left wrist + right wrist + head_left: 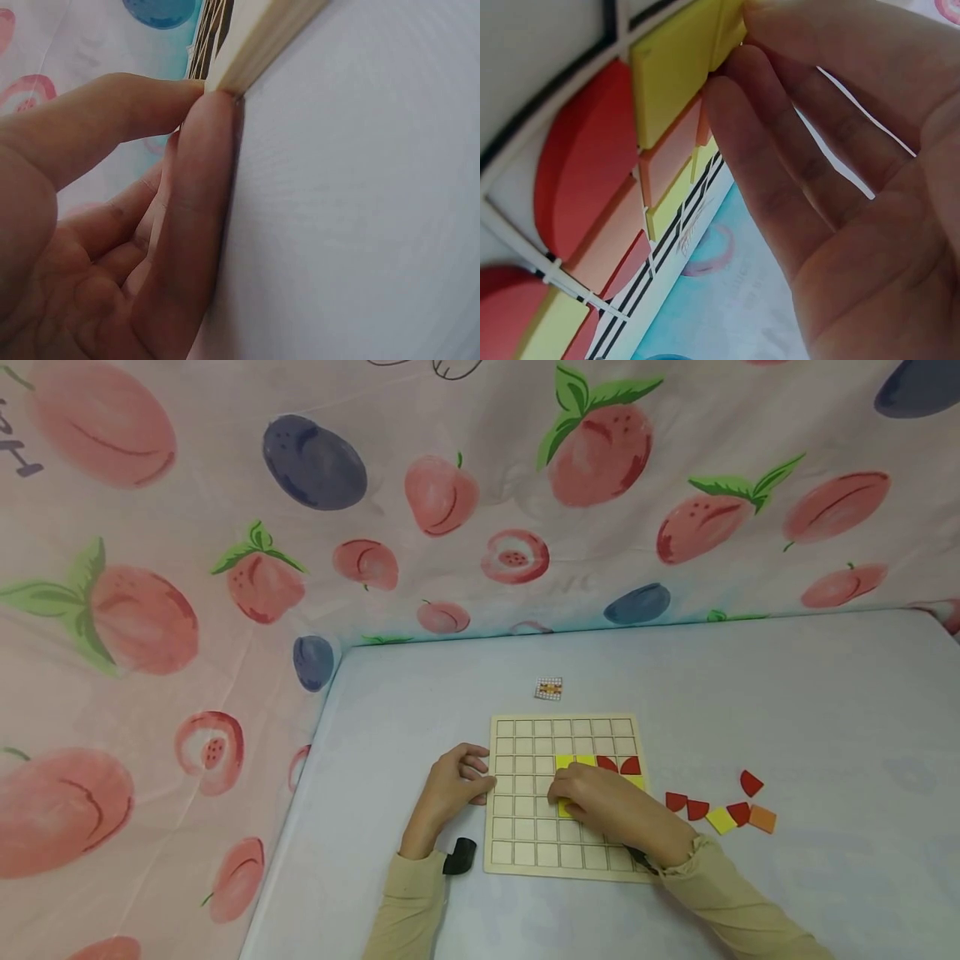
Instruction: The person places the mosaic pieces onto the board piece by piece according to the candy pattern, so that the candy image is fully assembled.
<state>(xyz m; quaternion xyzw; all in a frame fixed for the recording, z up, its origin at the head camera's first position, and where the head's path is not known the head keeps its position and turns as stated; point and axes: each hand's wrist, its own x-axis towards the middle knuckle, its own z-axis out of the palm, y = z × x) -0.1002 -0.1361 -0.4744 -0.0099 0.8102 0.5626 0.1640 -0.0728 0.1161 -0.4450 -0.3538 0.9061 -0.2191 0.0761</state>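
Note:
A pale wooden grid board [517,831] lies on the table. At its left edge, my left hand [450,785] pinches the rim, thumb on top and index finger [199,172] against the side and underside. My right hand [600,797] is over the middle of the board. Its thumb and fingertips hold a yellow square tile [729,34] at the grid, partly hidden by the fingers. Beside that sits another yellow square tile [671,75], with orange tiles [675,142] and red petal-shaped tiles [585,161] set in nearby cells. The hand covers part of this pattern in the head view.
Right of the board lie loose red pieces [698,810], a yellow square [722,820] and an orange square [762,819]. A small pattern card [549,688] lies behind the board. Fruit-printed cloth [450,577] hangs at the back and left.

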